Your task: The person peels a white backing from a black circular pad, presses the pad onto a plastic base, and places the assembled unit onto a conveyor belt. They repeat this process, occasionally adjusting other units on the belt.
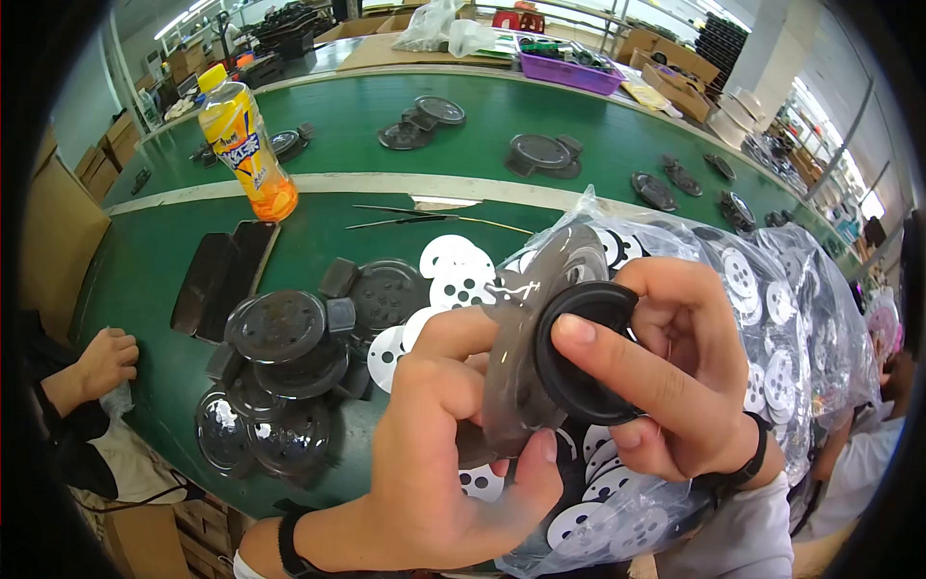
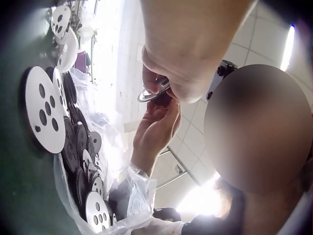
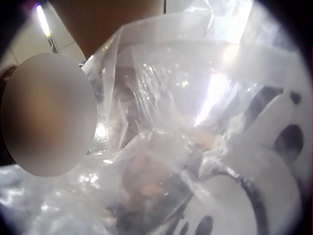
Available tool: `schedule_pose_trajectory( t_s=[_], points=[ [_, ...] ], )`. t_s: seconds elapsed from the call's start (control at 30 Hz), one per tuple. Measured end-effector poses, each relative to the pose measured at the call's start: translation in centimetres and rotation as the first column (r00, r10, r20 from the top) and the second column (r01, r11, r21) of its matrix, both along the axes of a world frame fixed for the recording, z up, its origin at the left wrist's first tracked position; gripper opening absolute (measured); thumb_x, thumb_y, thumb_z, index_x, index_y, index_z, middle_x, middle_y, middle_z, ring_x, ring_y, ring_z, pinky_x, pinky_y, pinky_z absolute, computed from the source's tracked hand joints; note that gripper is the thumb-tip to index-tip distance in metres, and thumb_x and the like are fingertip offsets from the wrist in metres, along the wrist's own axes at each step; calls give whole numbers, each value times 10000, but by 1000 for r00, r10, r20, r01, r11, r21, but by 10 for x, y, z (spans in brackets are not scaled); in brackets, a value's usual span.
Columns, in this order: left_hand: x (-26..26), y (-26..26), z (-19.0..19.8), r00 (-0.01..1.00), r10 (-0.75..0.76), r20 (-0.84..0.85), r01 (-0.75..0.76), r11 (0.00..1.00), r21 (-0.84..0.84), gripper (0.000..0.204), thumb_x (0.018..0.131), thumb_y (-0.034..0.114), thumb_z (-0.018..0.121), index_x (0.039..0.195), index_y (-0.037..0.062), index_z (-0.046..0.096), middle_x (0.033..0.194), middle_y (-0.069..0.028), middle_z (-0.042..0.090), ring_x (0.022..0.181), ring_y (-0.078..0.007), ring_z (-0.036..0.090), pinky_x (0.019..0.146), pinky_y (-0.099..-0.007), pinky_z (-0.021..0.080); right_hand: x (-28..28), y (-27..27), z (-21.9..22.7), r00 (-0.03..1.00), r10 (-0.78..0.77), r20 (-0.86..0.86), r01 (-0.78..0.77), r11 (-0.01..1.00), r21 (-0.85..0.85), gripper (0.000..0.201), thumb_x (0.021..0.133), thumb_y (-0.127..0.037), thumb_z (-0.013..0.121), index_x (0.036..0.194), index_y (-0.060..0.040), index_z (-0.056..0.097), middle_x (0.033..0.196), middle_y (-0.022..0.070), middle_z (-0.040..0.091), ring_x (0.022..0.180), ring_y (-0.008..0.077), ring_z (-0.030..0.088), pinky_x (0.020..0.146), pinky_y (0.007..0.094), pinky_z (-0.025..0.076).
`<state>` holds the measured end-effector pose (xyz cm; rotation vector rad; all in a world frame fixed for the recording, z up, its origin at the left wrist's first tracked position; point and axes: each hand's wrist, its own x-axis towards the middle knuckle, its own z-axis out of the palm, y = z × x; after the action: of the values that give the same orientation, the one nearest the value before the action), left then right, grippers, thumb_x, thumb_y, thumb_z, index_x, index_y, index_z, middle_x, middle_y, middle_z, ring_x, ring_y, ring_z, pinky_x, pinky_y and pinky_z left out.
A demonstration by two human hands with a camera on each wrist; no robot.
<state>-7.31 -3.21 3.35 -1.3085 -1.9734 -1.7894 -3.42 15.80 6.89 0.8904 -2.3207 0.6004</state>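
Note:
In the head view my left hand [image 1: 434, 454] grips a smoky translucent plastic housing [image 1: 513, 376], round and standing on edge. My right hand [image 1: 685, 372] pinches a round black cap [image 1: 581, 386] by its rim, index finger laid across its face. Cap and housing meet face to face above the table. From the left wrist, both hands come together around the part [image 2: 160, 94], seen small. Clear plastic fills the right wrist view and hides the right hand's work. Below the hands lie white perforated discs [image 1: 461, 280], some spilling from a clear plastic bag [image 1: 694, 232].
Left of my hands, several dark round housings [image 1: 280, 328] are piled beside a dark flat case [image 1: 217, 280]. A drink bottle [image 1: 246, 145] and tweezers [image 1: 405, 217] lie farther back. More housings [image 1: 540, 154] sit on the green belt. Another person's hand [image 1: 106, 362] rests at the left edge.

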Motion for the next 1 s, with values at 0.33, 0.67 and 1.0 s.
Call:
schedule_pose_trajectory(
  t_s=[0.33, 0.67, 1.0],
  points=[
    [-8, 1, 0, 986, -136, -96, 137, 990, 9, 363, 734, 133, 566, 976, 20, 320, 963, -139, 403, 811, -144, 448, 717, -259, 386, 4, -7, 4, 994, -84, -64, 85, 996, 28, 435, 748, -226, 643, 1111, 8, 590, 1009, 146, 406, 626, 121, 377, 513, 221, 295],
    [8, 4, -5, 892, -74, 446, -22, 978, 207, 466, 767, 361, 587, 976, 26, 338, 946, -154, 476, 616, -113, 481, 499, -213, 394, 3, -7, 0, 990, -109, -94, 111, 994, 9, 568, 574, -140, 768, 1105, -24, 604, 1012, 143, 421, 597, 99, 358, 468, 200, 276],
    [3, 7, 2, 802, -281, 527, 124, 942, 313, 230, 788, 70, 560, 898, 20, 364, 907, -120, 448, 813, -137, 404, 717, -269, 339, -1, -7, -5, 984, -124, -125, 124, 992, -6, 424, 650, -32, 642, 1072, -7, 619, 992, 148, 446, 572, 84, 338, 450, 198, 265]
  ],
)
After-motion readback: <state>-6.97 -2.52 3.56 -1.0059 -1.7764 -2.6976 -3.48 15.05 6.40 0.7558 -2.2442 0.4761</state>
